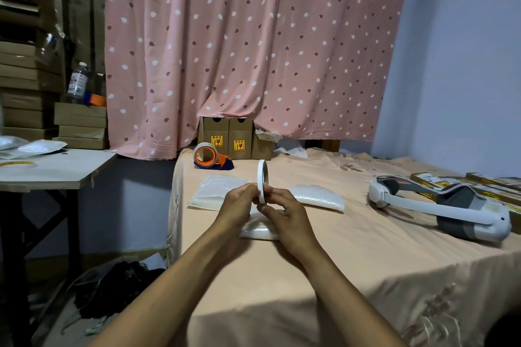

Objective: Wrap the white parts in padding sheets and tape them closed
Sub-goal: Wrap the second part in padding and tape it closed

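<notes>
Left hand (239, 200) and right hand (284, 211) both pinch the lower rim of the white ring (262, 175), held upright just above a padding sheet (258, 229). The ring appears light, thin and stiff; hold it by the rim. The cloth-covered surface (338, 262) is soft. Beyond lie a sheet stack (214, 191), a tape dispenser (210, 156) and a curtain (253, 51).

Both bare forearms are stretched forward from the lower edge of the view and are angled toward each other. The left grip (238, 203) and the right grip (284, 213) are held close together, raised, with fingers curled. A white ring (262, 176) is pinched upright at its lower edge by the fingertips of both.
</notes>
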